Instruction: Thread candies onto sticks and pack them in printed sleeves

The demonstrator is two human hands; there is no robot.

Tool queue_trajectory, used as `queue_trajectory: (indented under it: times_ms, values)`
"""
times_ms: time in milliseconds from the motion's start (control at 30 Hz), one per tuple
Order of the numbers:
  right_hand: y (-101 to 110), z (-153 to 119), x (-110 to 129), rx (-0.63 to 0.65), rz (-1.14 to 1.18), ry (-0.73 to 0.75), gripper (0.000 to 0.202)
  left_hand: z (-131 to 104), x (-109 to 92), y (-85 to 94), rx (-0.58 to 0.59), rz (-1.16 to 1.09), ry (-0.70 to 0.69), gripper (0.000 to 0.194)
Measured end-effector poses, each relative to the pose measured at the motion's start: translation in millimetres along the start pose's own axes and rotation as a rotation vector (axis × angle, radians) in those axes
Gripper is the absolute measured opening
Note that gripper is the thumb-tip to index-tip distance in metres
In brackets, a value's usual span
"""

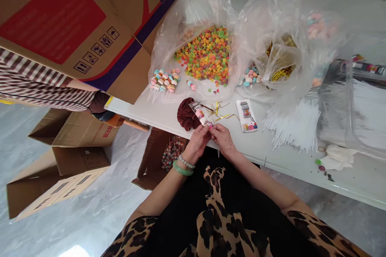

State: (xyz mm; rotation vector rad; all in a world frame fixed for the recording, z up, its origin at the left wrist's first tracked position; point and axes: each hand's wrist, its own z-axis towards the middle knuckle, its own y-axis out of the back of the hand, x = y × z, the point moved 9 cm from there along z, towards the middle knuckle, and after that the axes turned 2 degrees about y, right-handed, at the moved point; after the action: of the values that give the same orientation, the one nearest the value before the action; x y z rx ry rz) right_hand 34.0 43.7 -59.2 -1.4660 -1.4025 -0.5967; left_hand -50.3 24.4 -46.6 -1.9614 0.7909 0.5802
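Left hand and right hand, fingertips pinched together, grip the near end of a printed marshmallow packet slanting toward eleven o'clock; burgundy cloth lies at their ten o'clock.

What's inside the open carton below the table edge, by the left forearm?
The carton holds a heap of small multicoloured pieces, too small to identify. The table edge and left forearm cover parts of it; whatever lies under the top layer is hidden.
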Motion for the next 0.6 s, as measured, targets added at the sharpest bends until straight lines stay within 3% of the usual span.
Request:
queue_trajectory:
  times_ms: [100,200,300,600]
  values:
    - [1,-3,6,0.082,-0.178,0.046,0.019,2,-14,7.2,-0.047,0.021,-0.034,0.031]
    - [11,-6,11,0.035,-0.359,0.091,0.014,3,-29,16.2,-0.104,0.104,-0.057,0.040]
    - [16,-7,15,-0.006,-0.359,0.129,0.014,4,-36,17.7,-0.095,0.200,-0.069,0.038]
    - [-1,-6,20,-0.018,-0.353,0.261,0.017,-2,-22,1.3,-0.001,0.117,-0.038,0.042]
